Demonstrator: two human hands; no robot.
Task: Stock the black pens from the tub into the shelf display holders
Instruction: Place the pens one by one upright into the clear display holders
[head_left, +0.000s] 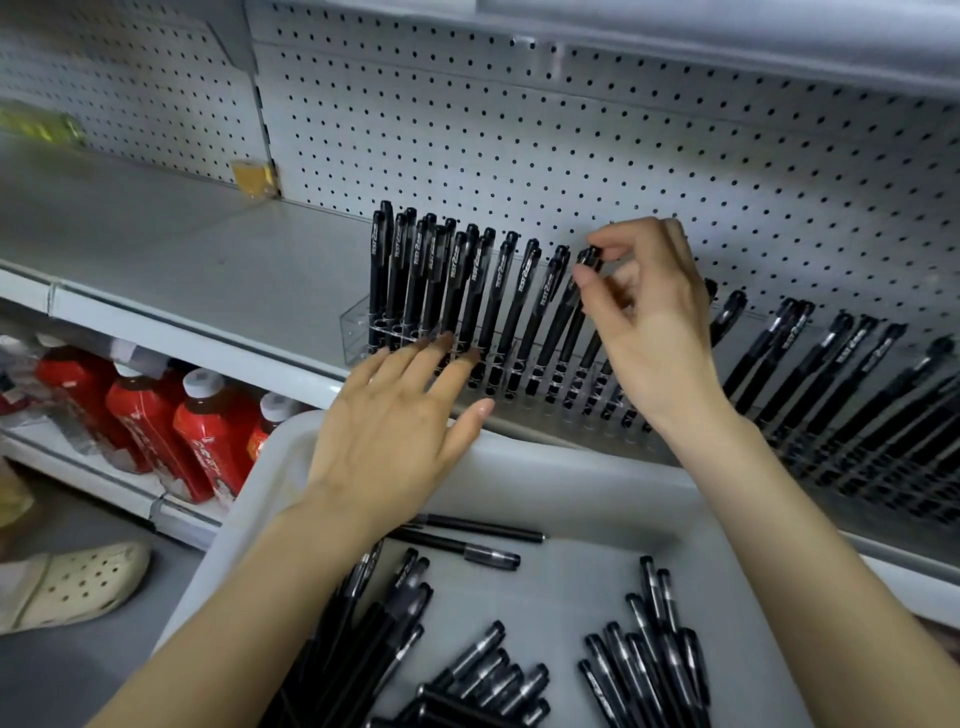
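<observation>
The clear holder (467, 358) on the shelf (171, 270) is well filled: a row of black pens (457, 280) stands upright and slightly fanned in its holes, from the left end to where the right hand works. Further right, more pens (852, 374) lean in a second stretch of holders, though that part is blurred and its filling is hard to judge. Several front holes of the near holder look unfilled.

The right hand (649, 322) is raised in front of the pegboard (571, 130). Its grip is narrow, thumb and forefinger pinched on the cap end of one pen (589, 265) that stands at the right of the row. Whether that pen is fully seated in its hole cannot be told, since the hand hides its lower part. The left hand (395, 426) lies flat and open, holding nothing, its fingertips (441, 345) touching the front of the holder as if to steady it.

Below the hands the grey tub (587, 467) carries many loose pens (649, 660), in a pile at the left, a cluster at the right and a few lying singly near the far wall. By this showing the work is somewhere past the middle: much is placed, yet a good number is left in the tub.

On the lower shelf stand red bottles (150, 415).
</observation>
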